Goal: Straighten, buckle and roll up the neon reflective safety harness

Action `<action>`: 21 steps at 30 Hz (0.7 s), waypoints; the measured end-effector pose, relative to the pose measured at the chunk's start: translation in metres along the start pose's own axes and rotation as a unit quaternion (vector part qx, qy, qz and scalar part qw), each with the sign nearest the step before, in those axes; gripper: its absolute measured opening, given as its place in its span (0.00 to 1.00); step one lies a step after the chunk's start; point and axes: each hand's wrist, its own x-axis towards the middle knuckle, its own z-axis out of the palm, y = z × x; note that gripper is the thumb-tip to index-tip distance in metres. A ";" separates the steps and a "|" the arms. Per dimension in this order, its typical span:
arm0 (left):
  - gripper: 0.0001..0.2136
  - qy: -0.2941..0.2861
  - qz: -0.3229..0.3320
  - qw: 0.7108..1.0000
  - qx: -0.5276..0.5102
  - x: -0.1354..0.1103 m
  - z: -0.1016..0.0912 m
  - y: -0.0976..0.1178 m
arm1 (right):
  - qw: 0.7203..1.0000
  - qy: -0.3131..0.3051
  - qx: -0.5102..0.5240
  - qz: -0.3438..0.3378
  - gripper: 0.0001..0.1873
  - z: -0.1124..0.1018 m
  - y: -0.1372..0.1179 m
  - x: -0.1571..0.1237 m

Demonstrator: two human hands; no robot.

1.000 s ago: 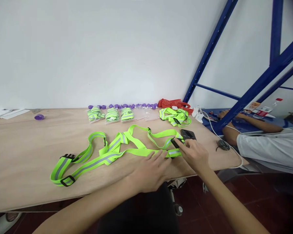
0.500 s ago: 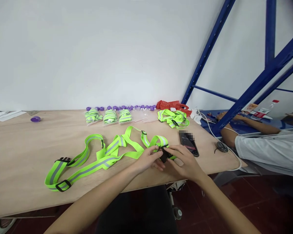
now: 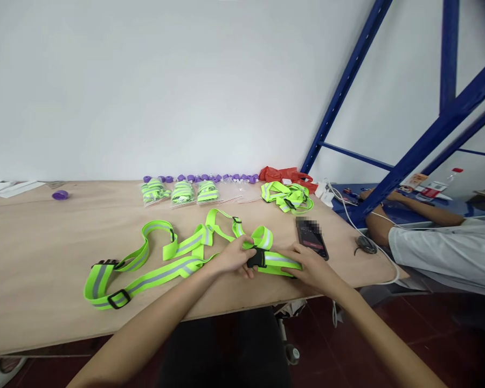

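Could twist or snag if pulled, from loose loops in the green strap [image 3: 157, 276], spread over the bench [image 3: 44, 231] mostly left of the black buckle [image 3: 257, 258]. Could also slip, from uneven hold: left grip [image 3: 235, 256] closed on the buckle's left end — right grip [image 3: 309, 268] against strap just right of it, pinch or mere touch impossible to tell. Buckle between both, toward bench's near edge.

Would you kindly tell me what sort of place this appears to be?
Likely a workshop or packing area: a wooden worktable holds a green buckled strap and bagged green straps, with a blue metal frame beside it.
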 end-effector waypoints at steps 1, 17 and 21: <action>0.16 0.011 -0.006 1.000 0.028 -0.001 0.001 -0.002 | 0.999 -0.006 -0.031 -0.020 0.23 0.001 0.001 0.000; 0.16 0.360 0.067 0.821 0.438 -0.163 -0.072 -0.011 | 0.963 0.220 -0.120 -0.102 0.16 0.020 -0.048 0.025; 0.07 0.257 0.005 0.846 0.468 -0.161 -0.095 -0.014 | 0.970 0.150 -0.077 -0.177 0.19 0.054 -0.095 0.056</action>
